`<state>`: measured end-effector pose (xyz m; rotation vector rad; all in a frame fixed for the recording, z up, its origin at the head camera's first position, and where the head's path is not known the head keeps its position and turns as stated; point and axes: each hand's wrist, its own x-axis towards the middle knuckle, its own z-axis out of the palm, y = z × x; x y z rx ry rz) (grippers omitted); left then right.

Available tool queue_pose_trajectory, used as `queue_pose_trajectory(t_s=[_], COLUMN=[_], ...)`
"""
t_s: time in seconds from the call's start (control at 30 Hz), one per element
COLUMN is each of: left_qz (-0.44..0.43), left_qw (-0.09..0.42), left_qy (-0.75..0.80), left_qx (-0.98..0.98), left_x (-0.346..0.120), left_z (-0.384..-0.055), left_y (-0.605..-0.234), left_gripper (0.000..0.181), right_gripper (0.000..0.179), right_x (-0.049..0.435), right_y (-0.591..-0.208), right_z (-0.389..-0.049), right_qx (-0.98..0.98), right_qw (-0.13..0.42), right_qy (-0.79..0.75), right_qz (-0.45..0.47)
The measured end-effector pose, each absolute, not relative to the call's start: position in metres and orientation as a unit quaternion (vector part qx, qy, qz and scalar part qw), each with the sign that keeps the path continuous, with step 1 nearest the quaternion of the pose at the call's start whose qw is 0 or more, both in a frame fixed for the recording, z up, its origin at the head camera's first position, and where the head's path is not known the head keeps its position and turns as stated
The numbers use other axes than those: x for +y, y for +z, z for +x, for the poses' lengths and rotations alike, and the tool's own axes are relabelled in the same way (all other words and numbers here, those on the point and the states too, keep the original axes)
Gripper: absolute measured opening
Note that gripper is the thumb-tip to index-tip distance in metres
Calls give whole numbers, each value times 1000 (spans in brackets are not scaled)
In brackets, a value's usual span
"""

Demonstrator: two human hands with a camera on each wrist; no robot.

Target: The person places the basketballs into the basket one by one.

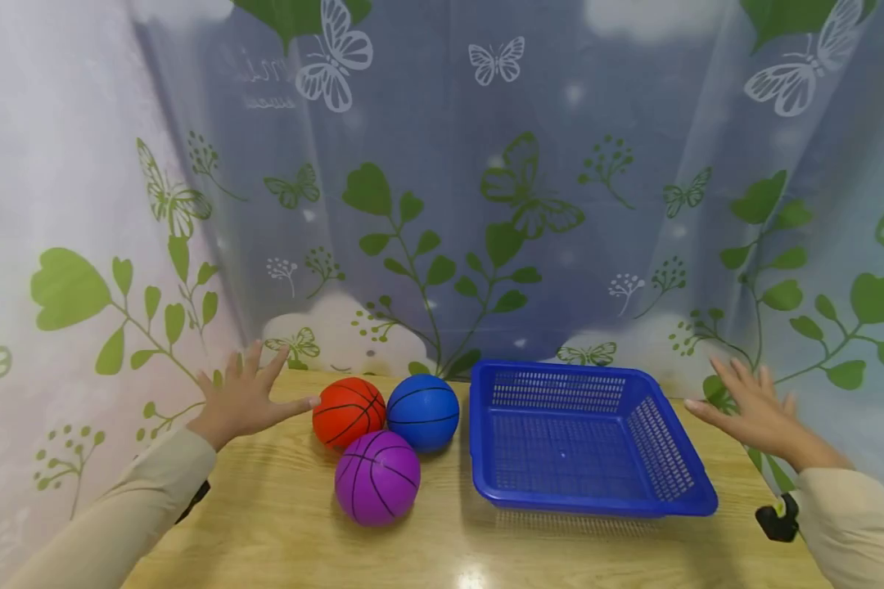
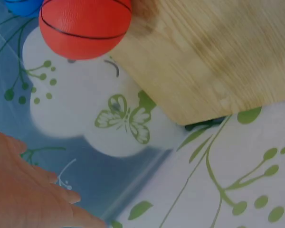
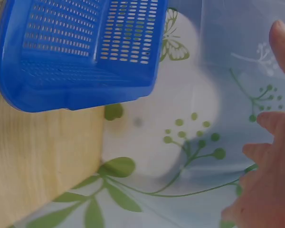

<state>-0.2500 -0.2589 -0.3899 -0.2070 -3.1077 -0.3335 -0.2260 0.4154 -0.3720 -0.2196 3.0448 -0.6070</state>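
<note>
Blue basket (image 1: 575, 462) stands beside three balls (image 1: 376, 476) outside it, left hand (image 1: 243, 399) and right hand (image 1: 764, 417) spread, released.

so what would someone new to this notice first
Probably the bright balls on the table: red and blue side by side, purple in front. Next, the big blue basket to their right. Then the hands, the left hand left of the balls and the right hand right of the basket, before a leaf-and-butterfly curtain.
</note>
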Motion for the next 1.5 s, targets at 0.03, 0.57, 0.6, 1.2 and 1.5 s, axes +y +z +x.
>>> queue_pose_trajectory(t_s=[0.03, 0.57, 0.6, 1.2, 1.5], left_qz=[-69, -102, -105, -101, -106], left_qw=[5, -15, -17, -64, -61], left_qy=[-110, -233, -240, -414, -459], left_qx=[-992, -967, -965, -902, -880], left_x=[-257, -223, -221, -191, -182], left_z=[-249, -225, -224, -204, -199], left_y=[-393, -443, -447, -490, -506], left_gripper=[104, 101, 101, 99, 99], right_gripper=[93, 83, 83, 72, 72], right_x=[418, 451, 452, 452, 449], right_y=[-374, -427, -432, -483, -491], right_z=[-226, -226, -225, -220, -220], right_qx=[975, 938, 931, 900, 895], right_qw=[22, 115, 122, 111, 92], right_qy=[-210, -325, -344, -420, -435], right_qz=[-70, -33, -28, 13, 26])
